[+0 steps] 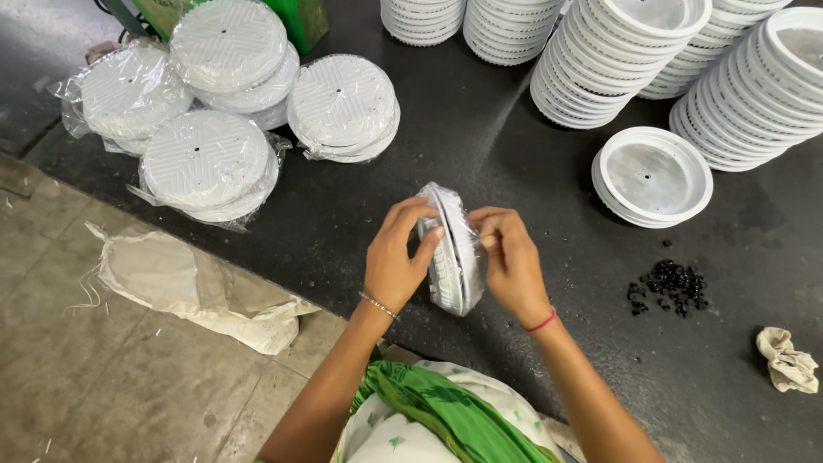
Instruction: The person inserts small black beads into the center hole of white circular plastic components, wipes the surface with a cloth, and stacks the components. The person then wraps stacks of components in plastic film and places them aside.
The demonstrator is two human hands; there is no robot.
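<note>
A white round plastic disc (452,257) in a clear plastic bag stands on its edge on the dark floor between my hands. My left hand (396,257) grips its left face, fingers curled over the rim. My right hand (511,257) pinches the clear bag at the disc's right side. A short stack of white discs with grey centres (653,177) lies flat to the right of my hands. A small pile of black beads (670,285) sits on the floor near my right wrist.
Several bagged white discs (206,163) lie at the upper left, one more bagged pair (343,107) beside them. Leaning rows of stacked discs (746,86) fill the upper right. A crumpled cloth (787,360) lies at right. A pale sack (184,283) rests on the concrete floor at left.
</note>
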